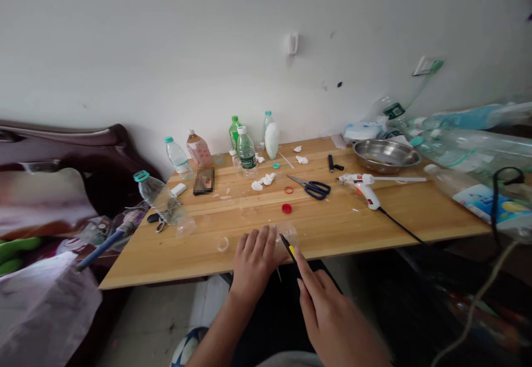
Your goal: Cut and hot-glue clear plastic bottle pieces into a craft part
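My right hand [326, 303] grips a black and yellow utility knife [292, 250], index finger stretched along its handle. The knife's tip points away from me and touches or nearly touches a clear plastic bottle piece [291, 229] near the table's front edge. Over that piece curls my left hand [255, 256], holding it down against the wood; the fingers hide much of it. To the left of this hand lies a clear plastic ring [223, 244]. A red bottle cap [286, 208] and a thin red ring [288, 190] rest just beyond the piece.
Scissors [311, 187] and a white glue gun [363, 187] with a black cord lie on the wooden table [166, 256]. A steel bowl [386, 156] stands at right, beside several empty bottles. More bottles [246, 153] stand along the back and left, near crumpled tissue [264, 181].
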A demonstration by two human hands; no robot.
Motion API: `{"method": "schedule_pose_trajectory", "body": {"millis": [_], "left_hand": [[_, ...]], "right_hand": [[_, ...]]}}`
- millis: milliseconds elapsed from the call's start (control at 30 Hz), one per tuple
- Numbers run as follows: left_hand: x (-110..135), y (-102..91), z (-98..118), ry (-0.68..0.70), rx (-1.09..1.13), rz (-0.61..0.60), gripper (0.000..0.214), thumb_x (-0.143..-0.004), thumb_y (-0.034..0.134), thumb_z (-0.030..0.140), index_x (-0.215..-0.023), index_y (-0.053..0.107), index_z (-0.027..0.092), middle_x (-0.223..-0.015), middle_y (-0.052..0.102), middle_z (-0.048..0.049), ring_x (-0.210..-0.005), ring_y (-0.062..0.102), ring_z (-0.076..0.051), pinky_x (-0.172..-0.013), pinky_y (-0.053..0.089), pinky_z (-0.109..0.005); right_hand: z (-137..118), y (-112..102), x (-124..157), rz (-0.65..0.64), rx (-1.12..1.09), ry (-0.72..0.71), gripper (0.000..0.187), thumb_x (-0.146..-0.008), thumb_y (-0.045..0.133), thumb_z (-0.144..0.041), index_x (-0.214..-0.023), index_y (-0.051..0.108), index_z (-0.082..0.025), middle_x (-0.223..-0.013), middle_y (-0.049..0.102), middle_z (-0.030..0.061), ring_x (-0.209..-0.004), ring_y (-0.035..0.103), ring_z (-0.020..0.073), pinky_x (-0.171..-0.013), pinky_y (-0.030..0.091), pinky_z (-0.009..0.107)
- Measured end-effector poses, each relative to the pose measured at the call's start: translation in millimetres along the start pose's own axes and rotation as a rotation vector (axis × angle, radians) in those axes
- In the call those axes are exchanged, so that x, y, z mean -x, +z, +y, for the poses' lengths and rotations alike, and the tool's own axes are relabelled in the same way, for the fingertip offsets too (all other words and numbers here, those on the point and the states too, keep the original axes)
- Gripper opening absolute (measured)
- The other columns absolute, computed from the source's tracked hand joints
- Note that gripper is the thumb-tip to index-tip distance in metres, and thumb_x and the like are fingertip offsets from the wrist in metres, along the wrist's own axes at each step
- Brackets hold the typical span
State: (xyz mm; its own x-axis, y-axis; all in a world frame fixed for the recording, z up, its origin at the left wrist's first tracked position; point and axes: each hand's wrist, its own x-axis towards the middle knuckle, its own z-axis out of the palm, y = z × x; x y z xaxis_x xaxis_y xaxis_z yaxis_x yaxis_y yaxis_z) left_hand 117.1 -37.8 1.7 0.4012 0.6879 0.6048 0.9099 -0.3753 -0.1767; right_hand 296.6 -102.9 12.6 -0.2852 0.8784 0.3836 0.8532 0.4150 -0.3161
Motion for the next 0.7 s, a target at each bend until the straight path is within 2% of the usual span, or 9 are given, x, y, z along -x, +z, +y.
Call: {"method": "schedule_pose_trajectory", "body": {"millis": [133, 233, 467, 700], "left_hand": [[2, 0.9, 1, -0.008, -0.005, -0.019, 0.052, -0.095, 0.059, 0.047, -0.135, 0.057, 0.014, -0.126, 0.072, -0.0111, -0.105, 0.067, -0.027, -0.091, 0.049, -0.041], [2, 0.5, 1, -0.012, 0.000, -0.038, 0.055, -0.093, 0.062, 0.047, -0.136, 0.056, 0.013, -0.126, 0.071, -0.0115, -0.106, 0.066, -0.027, -0.091, 0.049, -0.041], [0, -4.0, 3, -0.032, 0.018, -0.102, 0.062, -0.088, 0.069, 0.046, -0.140, 0.053, 0.017, -0.129, 0.070, -0.0096, -0.105, 0.065, -0.026, -0.090, 0.049, -0.041], [0, -3.6, 5, -0.063, 0.025, -0.124, 0.061, -0.087, 0.070, 0.045, -0.140, 0.054, 0.018, -0.130, 0.069, -0.0093, -0.108, 0.064, -0.027, -0.092, 0.049, -0.041]], "right_hand": [[-4, -7, -2, -0.063, 0.092, 0.043, 0.061, -0.097, 0.040, -0.015, -0.157, 0.028, -0.022, -0.085, 0.067, 0.0036, -0.052, 0.068, 0.0184, -0.044, 0.046, 0.028], [-8, -17, -9, -0.157, 0.158, 0.089, 0.055, -0.097, 0.043, -0.016, -0.152, 0.041, -0.021, -0.084, 0.068, 0.0045, -0.054, 0.068, 0.0187, -0.047, 0.046, 0.028], [-20, -51, -33, -0.401, 0.264, 0.155, 0.054, -0.100, 0.044, -0.019, -0.153, 0.042, -0.024, -0.082, 0.071, 0.0057, -0.064, 0.073, 0.0236, -0.052, 0.050, 0.031], [-28, -62, -40, -0.450, 0.248, 0.179, 0.052, -0.100, 0.043, -0.020, -0.152, 0.044, -0.023, -0.085, 0.074, 0.0069, -0.071, 0.075, 0.0256, -0.057, 0.054, 0.033]]}}
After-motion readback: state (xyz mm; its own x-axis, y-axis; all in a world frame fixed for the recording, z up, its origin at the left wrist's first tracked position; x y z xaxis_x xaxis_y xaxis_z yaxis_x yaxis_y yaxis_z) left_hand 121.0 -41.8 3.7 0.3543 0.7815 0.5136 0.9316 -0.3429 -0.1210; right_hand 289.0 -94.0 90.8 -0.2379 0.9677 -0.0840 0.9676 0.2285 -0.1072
